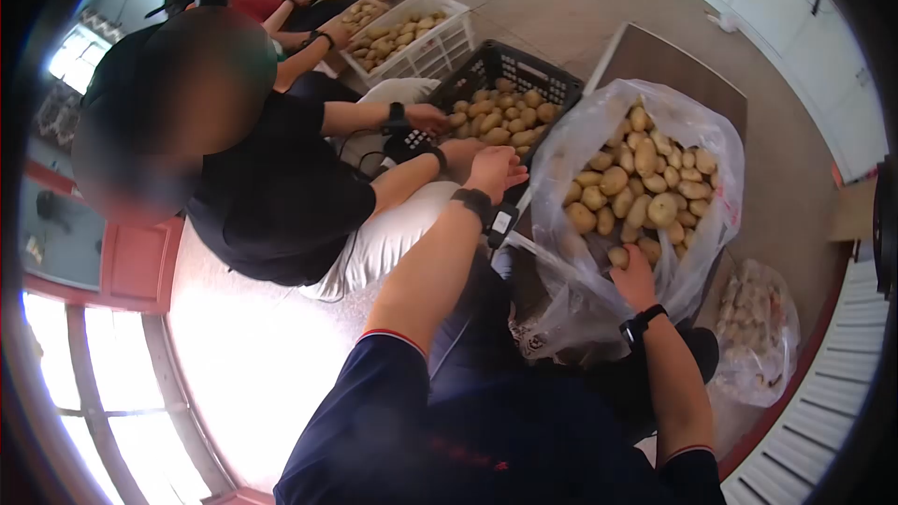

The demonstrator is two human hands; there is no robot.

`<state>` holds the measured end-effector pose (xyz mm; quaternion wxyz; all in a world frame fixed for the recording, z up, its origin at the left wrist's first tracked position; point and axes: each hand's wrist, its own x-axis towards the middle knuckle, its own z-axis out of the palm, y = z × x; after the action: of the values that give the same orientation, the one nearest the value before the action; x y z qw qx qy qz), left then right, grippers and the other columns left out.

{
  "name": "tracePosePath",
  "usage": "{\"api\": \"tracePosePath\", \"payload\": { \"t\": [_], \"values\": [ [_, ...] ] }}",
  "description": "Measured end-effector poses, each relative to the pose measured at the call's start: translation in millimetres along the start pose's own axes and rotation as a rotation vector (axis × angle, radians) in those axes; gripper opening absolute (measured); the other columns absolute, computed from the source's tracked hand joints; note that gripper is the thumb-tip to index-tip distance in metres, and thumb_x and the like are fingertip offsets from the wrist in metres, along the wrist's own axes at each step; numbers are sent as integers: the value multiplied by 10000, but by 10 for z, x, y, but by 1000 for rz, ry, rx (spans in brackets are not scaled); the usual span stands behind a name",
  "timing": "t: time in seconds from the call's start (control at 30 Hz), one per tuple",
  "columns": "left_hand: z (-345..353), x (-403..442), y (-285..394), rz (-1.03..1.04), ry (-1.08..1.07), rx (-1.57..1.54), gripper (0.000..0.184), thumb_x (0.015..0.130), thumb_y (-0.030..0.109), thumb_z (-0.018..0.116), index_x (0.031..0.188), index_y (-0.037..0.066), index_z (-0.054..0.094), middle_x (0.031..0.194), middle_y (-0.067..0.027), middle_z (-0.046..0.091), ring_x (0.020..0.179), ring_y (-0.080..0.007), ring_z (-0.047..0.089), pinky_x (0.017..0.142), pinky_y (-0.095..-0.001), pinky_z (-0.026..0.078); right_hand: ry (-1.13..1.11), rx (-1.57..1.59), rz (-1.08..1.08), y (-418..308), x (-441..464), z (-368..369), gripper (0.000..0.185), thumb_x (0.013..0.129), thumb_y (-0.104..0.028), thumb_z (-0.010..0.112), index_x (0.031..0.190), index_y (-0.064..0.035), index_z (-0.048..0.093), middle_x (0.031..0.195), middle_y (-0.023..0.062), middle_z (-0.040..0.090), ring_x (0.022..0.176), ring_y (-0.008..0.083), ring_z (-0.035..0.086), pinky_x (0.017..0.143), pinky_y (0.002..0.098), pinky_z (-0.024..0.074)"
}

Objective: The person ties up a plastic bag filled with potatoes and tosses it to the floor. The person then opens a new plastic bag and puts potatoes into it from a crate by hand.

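Note:
A clear plastic bag [730, 145] full of potatoes lies open in front of me on a brown board. My right hand [635, 279] is inside its near side, fingers closed round a potato [618, 257]. My left hand [495, 174] is at the near edge of a black crate [557, 82] that holds potatoes [508, 116]. Its fingers point toward the crate and are partly extended, with nothing seen in them. On the far side of my left hand, a co-worker's two hands are at the same crate.
Left of me sits the co-worker [290, 178] in black. Beyond stands a white crate [458, 28] of potatoes, with another person's arms beside it. At the right, a second plastic bag [760, 332] lies on the floor near a white radiator [814, 402]. White cabinets [795, 28] stand at the back right.

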<state>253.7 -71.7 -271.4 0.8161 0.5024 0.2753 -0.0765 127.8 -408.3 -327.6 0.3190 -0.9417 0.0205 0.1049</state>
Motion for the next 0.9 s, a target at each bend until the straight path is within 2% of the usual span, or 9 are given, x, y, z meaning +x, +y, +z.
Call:
{"api": "tracePosePath", "payload": {
  "t": [0.23, 0.4, 0.43, 0.5, 0.63, 0.7, 0.77, 0.83, 0.9],
  "values": [
    [322, -233, -108, -83, -363, 331, 330, 940, 233, 599, 1162, 8, 504, 1037, -129, 578, 897, -284, 645, 749, -401, 573, 85, 351, 116, 22, -3, 173, 597, 785, -244, 629, 1305, 4, 474, 1128, 268, 622, 1103, 411, 580, 953, 424, 447],
    [569, -425, -189, -145, -444, 448, 331, 948, 253, 595, 1166, 17, 513, 1021, -117, 592, 808, -245, 659, 692, -352, 572, -36, 777, 305, -148, -1, 30, 534, 844, -279, 611, 1298, -26, 490, 999, 124, 637, 789, 198, 643, 632, 316, 505],
    [596, -436, -228, -149, -452, 452, 331, 948, 253, 595, 1166, 17, 513, 1021, -117, 592, 808, -245, 659, 692, -352, 572, -28, 779, 312, -200, -4, -25, 534, 844, -279, 611, 1298, -26, 490, 999, 124, 637, 789, 198, 643, 632, 316, 505],
    [662, -487, -287, -185, -515, 512, 364, 955, 285, 585, 1201, 28, 509, 1023, -106, 592, 794, -248, 657, 675, -350, 573, -162, 1032, 300, -320, 0, -138, 475, 908, -364, 574, 1253, -41, 520, 953, 61, 607, 668, 101, 568, 512, 247, 427],
    [851, -671, -344, -215, -527, 639, 411, 965, 334, 564, 1237, 33, 498, 1004, -94, 598, 792, -258, 668, 637, -342, 573, -188, 1119, 353, -652, 41, -253, 345, 983, -393, 509, 1046, -62, 581, 738, 21, 570, 526, 85, 469, 483, 227, 370],
    [899, -722, -367, -293, -588, 650, 457, 969, 381, 550, 1256, 31, 489, 1034, -106, 615, 798, -271, 682, 599, -340, 572, -288, 948, 164, -686, 91, -225, 468, 971, -489, 501, 1068, -50, 629, 756, 35, 590, 626, 78, 531, 472, 233, 375],
    [905, -715, -385, -354, -663, 614, 449, 974, 385, 546, 1253, 38, 494, 1048, -113, 636, 805, -265, 695, 574, -326, 568, -261, 878, 149, -775, 110, -198, 490, 984, -480, 487, 1014, -18, 648, 684, 46, 592, 654, 114, 571, 523, 267, 429],
    [881, -664, -416, -366, -732, 589, 416, 980, 377, 542, 1230, 47, 505, 1035, -115, 656, 786, -247, 697, 570, -313, 567, -135, 715, -90, -873, 85, -234, 510, 986, -476, 483, 1010, 9, 640, 738, 73, 630, 707, 167, 601, 617, 324, 477],
    [872, -663, -390, -344, -729, 600, 395, 986, 369, 533, 1212, 46, 513, 1014, -110, 662, 774, -241, 697, 563, -306, 564, -108, 724, -78, -805, 137, -145, 489, 980, -455, 505, 1017, 16, 632, 769, 101, 647, 726, 196, 617, 658, 341, 485]
  ]
}}
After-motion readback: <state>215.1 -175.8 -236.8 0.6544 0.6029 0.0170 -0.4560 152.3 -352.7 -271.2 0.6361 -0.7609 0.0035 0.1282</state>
